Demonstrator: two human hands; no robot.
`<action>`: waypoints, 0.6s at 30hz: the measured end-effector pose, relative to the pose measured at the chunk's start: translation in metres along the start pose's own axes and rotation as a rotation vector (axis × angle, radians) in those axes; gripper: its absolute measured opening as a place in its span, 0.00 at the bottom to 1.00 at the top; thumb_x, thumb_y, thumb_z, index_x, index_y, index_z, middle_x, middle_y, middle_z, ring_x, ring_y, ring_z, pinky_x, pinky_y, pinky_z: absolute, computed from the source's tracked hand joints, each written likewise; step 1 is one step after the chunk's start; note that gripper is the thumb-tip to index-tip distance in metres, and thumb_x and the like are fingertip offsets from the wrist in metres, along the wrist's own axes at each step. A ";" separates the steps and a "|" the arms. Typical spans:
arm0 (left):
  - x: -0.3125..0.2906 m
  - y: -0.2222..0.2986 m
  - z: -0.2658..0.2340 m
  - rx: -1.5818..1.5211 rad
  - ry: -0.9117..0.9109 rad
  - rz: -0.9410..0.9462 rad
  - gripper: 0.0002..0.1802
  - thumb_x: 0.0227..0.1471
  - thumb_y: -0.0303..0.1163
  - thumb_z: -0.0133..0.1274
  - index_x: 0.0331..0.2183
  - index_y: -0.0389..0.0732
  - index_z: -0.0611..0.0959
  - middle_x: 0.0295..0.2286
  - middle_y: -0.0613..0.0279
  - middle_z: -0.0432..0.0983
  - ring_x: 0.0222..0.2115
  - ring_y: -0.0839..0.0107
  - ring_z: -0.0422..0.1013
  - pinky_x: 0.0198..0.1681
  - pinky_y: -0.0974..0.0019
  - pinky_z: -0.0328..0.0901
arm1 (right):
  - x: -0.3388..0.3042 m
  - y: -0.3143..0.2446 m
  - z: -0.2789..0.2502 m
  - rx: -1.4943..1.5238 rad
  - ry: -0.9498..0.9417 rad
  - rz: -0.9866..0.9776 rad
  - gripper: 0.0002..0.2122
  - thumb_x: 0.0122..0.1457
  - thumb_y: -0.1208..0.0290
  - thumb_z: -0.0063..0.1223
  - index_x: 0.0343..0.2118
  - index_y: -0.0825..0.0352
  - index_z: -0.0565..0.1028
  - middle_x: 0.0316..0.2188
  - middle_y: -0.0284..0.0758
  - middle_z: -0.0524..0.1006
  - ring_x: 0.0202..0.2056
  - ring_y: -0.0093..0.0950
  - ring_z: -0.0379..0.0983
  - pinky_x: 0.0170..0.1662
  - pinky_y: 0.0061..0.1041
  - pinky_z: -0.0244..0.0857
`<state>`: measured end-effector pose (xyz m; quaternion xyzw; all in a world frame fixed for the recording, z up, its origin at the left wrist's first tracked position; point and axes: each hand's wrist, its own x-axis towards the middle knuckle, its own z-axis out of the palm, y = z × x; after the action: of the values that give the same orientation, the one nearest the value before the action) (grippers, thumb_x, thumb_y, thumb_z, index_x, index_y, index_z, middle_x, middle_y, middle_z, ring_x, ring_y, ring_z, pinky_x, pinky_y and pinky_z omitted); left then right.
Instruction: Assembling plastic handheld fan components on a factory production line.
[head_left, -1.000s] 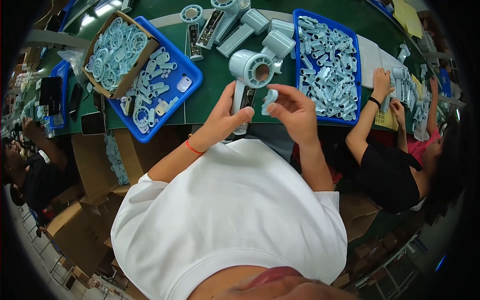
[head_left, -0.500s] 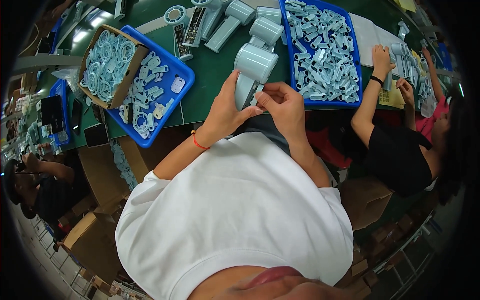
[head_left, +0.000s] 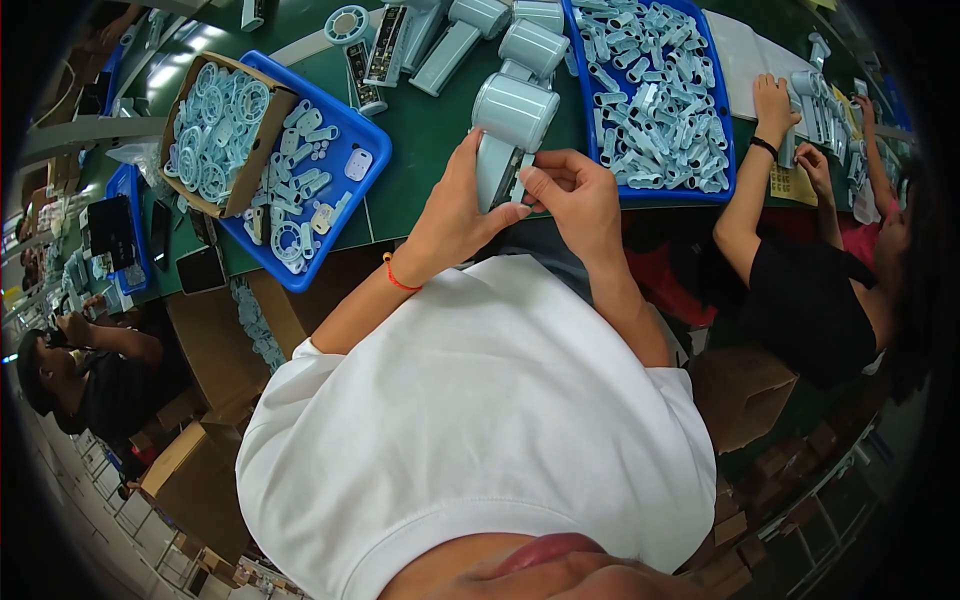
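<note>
My left hand wraps the handle of a pale blue housing with a glossy drum-shaped head. The head points away from me, and a dark circuit board shows along the handle's open right side. At that side, the bent fingers and thumb of my right hand pinch close together against the handle's edge. Whether they hold a small separate part is hidden. Beyond the head lie several similar housings, some with their boards exposed.
On the right of the green table stands a blue tray heaped with small pale blue pieces. Another blue tray at left bears loose parts and a cardboard box of rings. A co-worker's arm is at far right.
The view has shifted slightly. My left hand keeps its grip on the handle, while my right fingers have moved a little and curled closer at the handle's right edge.
</note>
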<state>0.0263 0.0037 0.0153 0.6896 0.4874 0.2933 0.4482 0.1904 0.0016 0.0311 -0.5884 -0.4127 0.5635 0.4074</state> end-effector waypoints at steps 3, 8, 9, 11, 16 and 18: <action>0.002 -0.005 0.001 -0.007 -0.020 0.005 0.48 0.40 0.30 0.63 0.56 0.29 0.53 0.48 0.45 0.61 0.48 0.56 0.62 0.52 0.62 0.58 | 0.002 0.001 -0.001 -0.004 -0.035 0.023 0.11 0.52 0.74 0.57 0.34 0.77 0.73 0.24 0.37 0.77 0.24 0.21 0.73 0.27 0.17 0.69; 0.002 -0.002 0.004 0.007 -0.007 -0.004 0.48 0.39 0.30 0.64 0.56 0.30 0.53 0.48 0.45 0.62 0.48 0.57 0.62 0.51 0.62 0.58 | 0.005 0.002 -0.004 -0.002 -0.080 0.070 0.11 0.52 0.74 0.57 0.34 0.77 0.73 0.23 0.37 0.76 0.24 0.21 0.73 0.27 0.18 0.70; 0.002 -0.002 0.005 0.003 -0.001 -0.023 0.48 0.39 0.30 0.64 0.56 0.30 0.53 0.48 0.46 0.62 0.48 0.57 0.63 0.51 0.62 0.58 | 0.004 0.002 -0.005 -0.008 -0.086 0.052 0.11 0.52 0.74 0.57 0.34 0.78 0.73 0.23 0.37 0.76 0.24 0.21 0.73 0.27 0.18 0.70; 0.002 -0.002 0.006 0.001 -0.003 -0.024 0.48 0.39 0.30 0.64 0.56 0.31 0.53 0.48 0.46 0.62 0.48 0.57 0.63 0.51 0.62 0.58 | 0.004 0.004 -0.005 -0.014 -0.091 0.036 0.11 0.52 0.74 0.57 0.34 0.78 0.72 0.23 0.37 0.76 0.24 0.21 0.73 0.27 0.18 0.70; 0.004 -0.001 0.005 0.030 -0.019 -0.031 0.49 0.38 0.30 0.65 0.56 0.31 0.53 0.48 0.45 0.62 0.47 0.56 0.63 0.51 0.61 0.59 | 0.005 0.008 -0.005 -0.075 -0.086 0.009 0.11 0.52 0.76 0.56 0.34 0.78 0.72 0.23 0.38 0.76 0.24 0.21 0.74 0.27 0.18 0.70; 0.001 0.003 0.005 0.027 -0.023 -0.077 0.49 0.38 0.30 0.65 0.55 0.31 0.53 0.47 0.45 0.62 0.47 0.55 0.64 0.50 0.61 0.60 | 0.005 0.006 -0.005 -0.057 -0.083 0.032 0.11 0.51 0.76 0.56 0.34 0.78 0.72 0.24 0.38 0.77 0.24 0.21 0.74 0.28 0.18 0.70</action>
<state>0.0324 0.0027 0.0153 0.6795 0.5124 0.2612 0.4555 0.1961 0.0038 0.0239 -0.5824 -0.4358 0.5818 0.3639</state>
